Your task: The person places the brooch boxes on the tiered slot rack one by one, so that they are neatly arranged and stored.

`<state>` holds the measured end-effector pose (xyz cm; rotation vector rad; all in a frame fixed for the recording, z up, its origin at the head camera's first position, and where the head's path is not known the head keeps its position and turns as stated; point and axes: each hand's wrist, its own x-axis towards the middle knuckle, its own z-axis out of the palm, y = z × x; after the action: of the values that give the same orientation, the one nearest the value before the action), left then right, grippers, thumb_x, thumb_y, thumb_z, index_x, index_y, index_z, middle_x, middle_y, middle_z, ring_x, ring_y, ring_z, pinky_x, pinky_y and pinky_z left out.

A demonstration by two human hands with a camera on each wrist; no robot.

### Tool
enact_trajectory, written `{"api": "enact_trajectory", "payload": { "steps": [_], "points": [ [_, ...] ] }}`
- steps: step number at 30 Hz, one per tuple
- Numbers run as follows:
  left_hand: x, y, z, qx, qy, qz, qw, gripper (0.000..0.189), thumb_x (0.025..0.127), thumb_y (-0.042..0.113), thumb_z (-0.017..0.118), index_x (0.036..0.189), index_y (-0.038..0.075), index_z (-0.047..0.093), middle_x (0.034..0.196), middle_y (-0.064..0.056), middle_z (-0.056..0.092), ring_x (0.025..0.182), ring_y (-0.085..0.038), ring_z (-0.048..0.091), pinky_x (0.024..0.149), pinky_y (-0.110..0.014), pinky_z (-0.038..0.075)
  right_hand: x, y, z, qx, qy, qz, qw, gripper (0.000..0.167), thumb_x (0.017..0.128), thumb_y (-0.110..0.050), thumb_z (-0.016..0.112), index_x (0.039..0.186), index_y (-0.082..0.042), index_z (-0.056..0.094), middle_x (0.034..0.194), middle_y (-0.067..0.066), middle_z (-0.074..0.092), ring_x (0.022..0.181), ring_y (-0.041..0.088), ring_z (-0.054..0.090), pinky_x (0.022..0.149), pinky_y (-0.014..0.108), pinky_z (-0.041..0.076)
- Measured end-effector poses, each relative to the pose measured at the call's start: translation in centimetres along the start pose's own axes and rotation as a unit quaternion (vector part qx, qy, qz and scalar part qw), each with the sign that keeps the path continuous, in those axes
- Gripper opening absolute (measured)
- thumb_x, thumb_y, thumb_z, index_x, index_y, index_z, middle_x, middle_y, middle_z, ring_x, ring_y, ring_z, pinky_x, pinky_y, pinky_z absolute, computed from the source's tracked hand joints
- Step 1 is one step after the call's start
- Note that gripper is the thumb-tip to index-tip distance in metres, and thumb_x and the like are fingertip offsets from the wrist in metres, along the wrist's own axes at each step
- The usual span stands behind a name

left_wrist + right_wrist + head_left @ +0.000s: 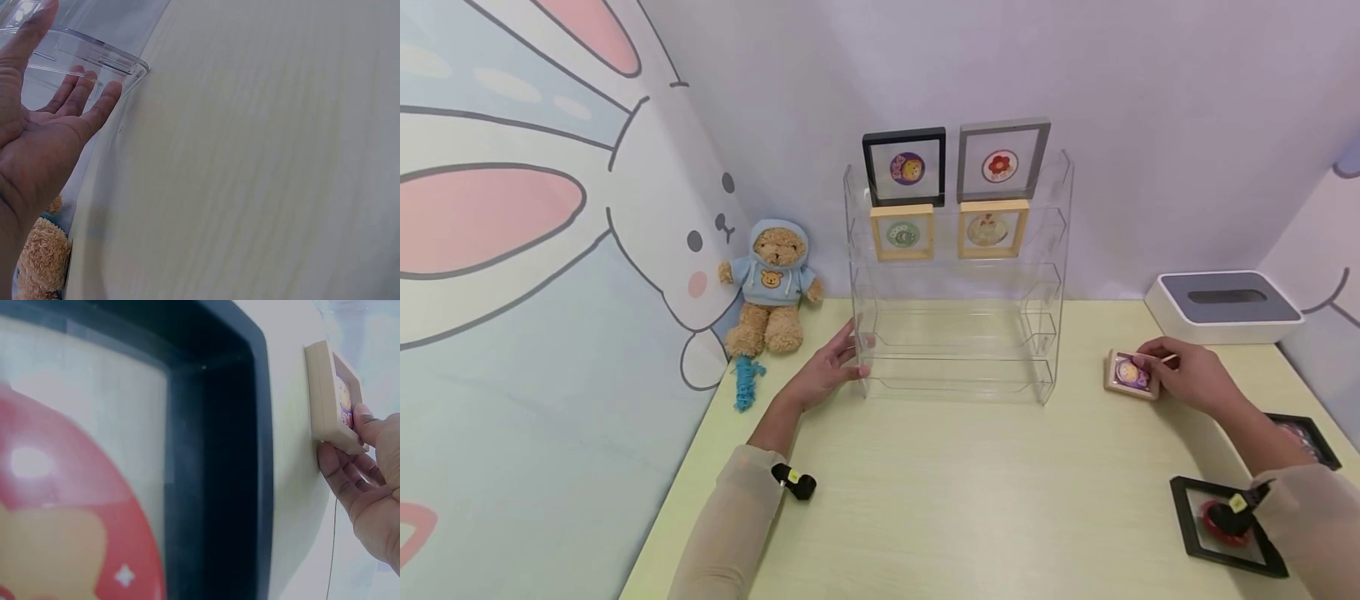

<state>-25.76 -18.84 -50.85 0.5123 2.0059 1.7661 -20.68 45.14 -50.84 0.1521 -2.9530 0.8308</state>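
A clear acrylic tiered display rack (955, 367) stands at the middle back of the table. My left hand (831, 371) touches its left side panel, thumb at the front edge; in the left wrist view the fingers (103, 109) are spread beside the clear plastic. On the right, my right hand (1187, 372) pinches a small light-wood frame (1131, 375) with a purple round picture. In the right wrist view the thumb lies on the front of the wooden frame (322, 394) and the fingers are at its edge. Two wooden frames (902, 233) (993, 229) sit on an upper tier.
A black frame (904, 167) and a grey frame (1002, 160) occupy the top tier. A black frame (1187, 525) lies under the right sleeve, another (1326, 450) beyond it. A tissue box (1225, 308) stands back right, a teddy bear (772, 287) and blue crinkled bundle (745, 383) left.
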Motion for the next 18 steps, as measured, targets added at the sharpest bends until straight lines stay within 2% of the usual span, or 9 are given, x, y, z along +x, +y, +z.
{"api": "enact_trajectory", "payload": {
  "steps": [3,6,14,18],
  "points": [
    [0.01,-0.07,-0.04,-0.002,0.0,0.001,1.0,0.102,0.107,0.011,0.074,0.178,0.043,0.009,0.179,-0.013,0.037,0.171,-0.034,0.027,0.128,-0.045,0.043,0.01,-0.13,0.01,0.002,0.003,0.0,1.0,0.022,0.11,-0.019,0.071,0.12,0.0,0.075,0.099,0.019,0.079,0.078,-0.016,0.049,0.061,0.024,0.049],
    [-0.04,-0.03,-0.05,-0.001,-0.002,0.002,1.0,0.103,0.108,0.01,0.074,0.179,0.042,0.007,0.179,-0.014,0.036,0.171,-0.034,0.026,0.128,-0.044,0.043,-0.03,-0.35,-0.05,0.006,0.005,0.0,1.0,0.023,0.109,-0.021,0.072,0.12,0.0,0.075,0.098,0.018,0.079,0.078,-0.017,0.049,0.061,0.023,0.048],
    [-0.05,0.12,0.02,0.003,0.005,-0.006,1.0,0.104,0.106,0.012,0.076,0.179,0.042,0.007,0.178,-0.012,0.037,0.171,-0.033,0.028,0.132,-0.058,0.033,-0.14,-0.8,-0.33,0.025,0.013,-0.001,0.9996,0.024,0.108,-0.024,0.074,0.118,-0.002,0.077,0.089,0.008,0.079,0.077,-0.015,0.053,0.06,0.024,0.048],
    [-0.01,0.09,0.01,0.004,0.005,-0.008,0.9999,0.105,0.105,0.017,0.079,0.178,0.045,0.008,0.178,-0.011,0.038,0.171,-0.032,0.028,0.133,-0.058,0.033,-0.08,-0.95,-0.56,0.027,0.025,-0.006,0.9993,0.022,0.108,-0.021,0.074,0.119,-0.001,0.077,0.09,0.012,0.08,0.078,-0.018,0.052,0.06,0.023,0.047]
  ]
}}
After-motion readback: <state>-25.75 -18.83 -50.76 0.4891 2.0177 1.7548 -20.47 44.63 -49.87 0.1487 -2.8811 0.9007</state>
